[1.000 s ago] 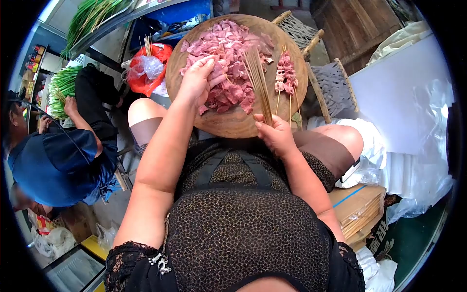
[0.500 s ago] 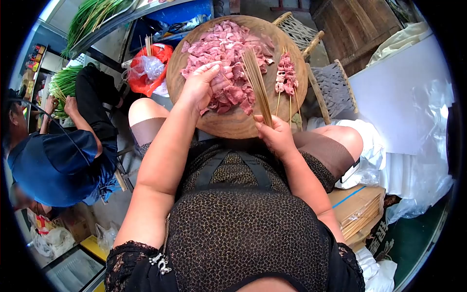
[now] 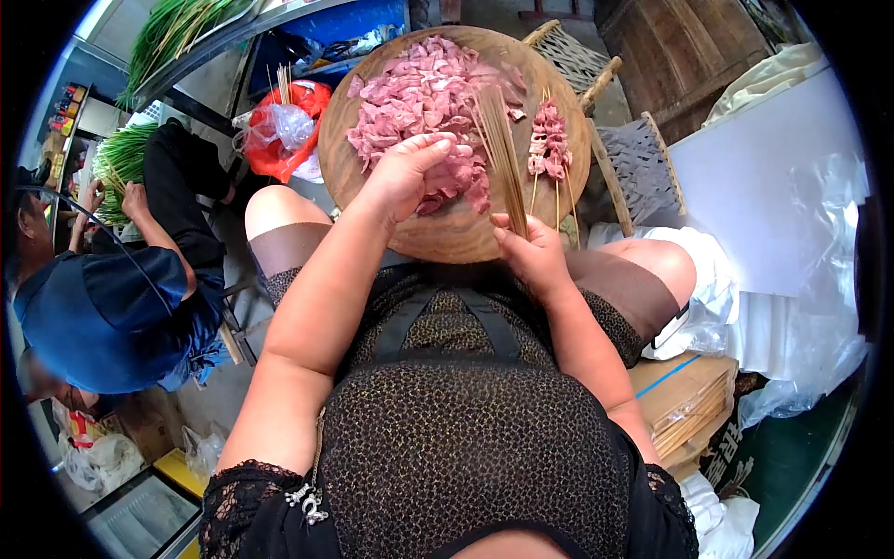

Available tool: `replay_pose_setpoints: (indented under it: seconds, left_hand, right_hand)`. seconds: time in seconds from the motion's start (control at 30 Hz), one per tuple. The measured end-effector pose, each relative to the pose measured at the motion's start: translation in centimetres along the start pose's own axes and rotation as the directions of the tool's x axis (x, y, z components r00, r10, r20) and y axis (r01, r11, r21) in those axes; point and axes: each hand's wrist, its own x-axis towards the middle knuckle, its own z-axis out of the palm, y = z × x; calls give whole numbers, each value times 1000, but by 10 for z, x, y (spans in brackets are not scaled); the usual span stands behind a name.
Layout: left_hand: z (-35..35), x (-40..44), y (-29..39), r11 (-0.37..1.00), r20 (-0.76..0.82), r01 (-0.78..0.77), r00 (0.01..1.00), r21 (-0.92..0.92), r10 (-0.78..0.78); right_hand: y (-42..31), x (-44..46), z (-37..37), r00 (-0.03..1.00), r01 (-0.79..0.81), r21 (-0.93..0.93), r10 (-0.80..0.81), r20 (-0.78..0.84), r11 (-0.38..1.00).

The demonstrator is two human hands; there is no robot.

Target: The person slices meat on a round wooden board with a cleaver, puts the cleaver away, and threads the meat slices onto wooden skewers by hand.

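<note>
A thick round wooden board (image 3: 372, 212) bears a heap of sliced raw pink meat (image 3: 419, 88). My left hand (image 3: 408, 175) is over the heap's near edge, its fingers pinched on a meat slice (image 3: 458, 171); the fingertips partly blend with the meat behind. My right hand (image 3: 533, 250) is closed around the lower end of a bundle of thin bamboo skewers (image 3: 504, 158), which points up and away over the board. To the right of the bundle lie several threaded meat skewers (image 3: 549, 140), their bare sticks pointing towards me.
A red plastic bag (image 3: 284, 135) with upright sticks stands left of the board. Woven stools (image 3: 643, 168) are at the right. A person in dark blue (image 3: 112, 307) handles green stalks (image 3: 126, 163) at the left. A cardboard box of sticks (image 3: 689, 401) lies by my right arm.
My left hand has moved right, towards the skewer bundle, with its fingers closer together. The bundle and my right hand have shifted slightly to the right.
</note>
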Motion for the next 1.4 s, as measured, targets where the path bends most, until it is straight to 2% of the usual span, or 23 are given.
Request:
replay_pose_setpoints:
  seconds: [0.07, 0.13, 0.17, 0.23, 0.27, 0.37, 0.4, 0.47, 0.53, 0.6, 0.77, 0.87, 1.0, 1.07, 1.1, 1.13, 1.17, 1.2, 1.27, 1.3, 1.37, 1.4]
  left_hand:
    - [-1, 1, -4, 1000, 10, -2, 1000, -13, 2]
    - [4, 1, -8, 987, -32, -91, 996, -129, 88]
    - [7, 3, -13, 987, -32, -91, 996, -129, 88]
    - [14, 6, -24, 932, 86, -115, 984, -344, 153]
    - [15, 8, -26, 932, 83, -115, 985, -344, 152]
    - [13, 23, -24, 878, -117, -334, 942, -342, 313]
    - [16, 22, -25, 878, -119, -334, 943, -344, 312]
    - [27, 22, -30, 896, -246, -396, 906, -203, 344]
    - [40, 23, -34, 888, -335, -371, 902, -272, 274]
    - [41, 28, -40, 886, -355, -394, 887, -246, 295]
    - [49, 27, -50, 896, -324, -346, 912, -278, 252]
    - [60, 22, -56, 903, -321, -326, 918, -280, 232]
    - [58, 23, -63, 924, -255, -318, 931, -213, 262]
    - [52, 22, -44, 950, -26, -310, 951, -29, 309]
    - [41, 24, -30, 823, 37, -449, 884, 349, 467]
    - [24, 28, -14, 343, 191, -564, 683, 751, 705]
    - [2, 33, -3, 5, 340, -525, 559, 851, 756]
    - [-10, 26, 11, -127, 357, -390, 605, 912, 712]
    - [-26, 21, 20, -436, 409, -123, 632, 891, 658]
    - [-30, 21, 22, -437, 408, -120, 633, 891, 658]
    - [-34, 23, 25, -452, 417, -159, 717, 878, 558]
    - [-35, 24, 25, -452, 419, -162, 717, 877, 557]
  right_hand:
    - [5, 3, -3, 1000, 7, 37, -7, -6, 999]
    - [3, 4, -4, 1000, -21, 42, 20, 24, 999]
    - [1, 2, -4, 1000, -21, 42, 20, 24, 999]
    - [-16, -4, 8, 995, -88, 13, 87, 41, 996]
    - [-15, -5, 10, 995, -91, 14, 90, 43, 996]
    - [-13, -7, 10, 995, -97, 27, 96, 22, 995]
    - [-12, -9, 8, 994, -108, -2, 108, 23, 994]
    - [-8, -10, 10, 992, -123, -31, 124, 33, 992]
    - [-6, -10, 12, 995, -99, -20, 99, 14, 995]
    - [-3, -10, 13, 997, -71, -49, 71, 3, 996]
    - [2, -11, 13, 999, -33, -66, 31, -27, 997]
    - [5, -8, 12, 997, -52, -24, 50, -55, 998]
    - [9, -1, 7, 996, 4, 52, 0, -89, 999]
    - [-11, -5, 6, 994, 2, 80, 7, -109, 997]
    - [-14, -5, 3, 991, 16, 84, -4, -134, 996]
    - [-16, -4, 0, 987, 31, 89, -17, -160, 996]
    - [-16, -4, -2, 984, 34, 107, -14, -177, 994]
    - [-14, -4, -4, 984, 35, 110, -15, -178, 993]
    - [-12, -4, -4, 985, 19, 127, 3, -173, 992]
    - [-12, -5, -3, 985, 18, 129, 4, -170, 992]
    - [-12, -5, 0, 991, 2, 93, 10, -131, 996]
    - [-12, -6, 1, 991, 3, 93, 10, -134, 996]
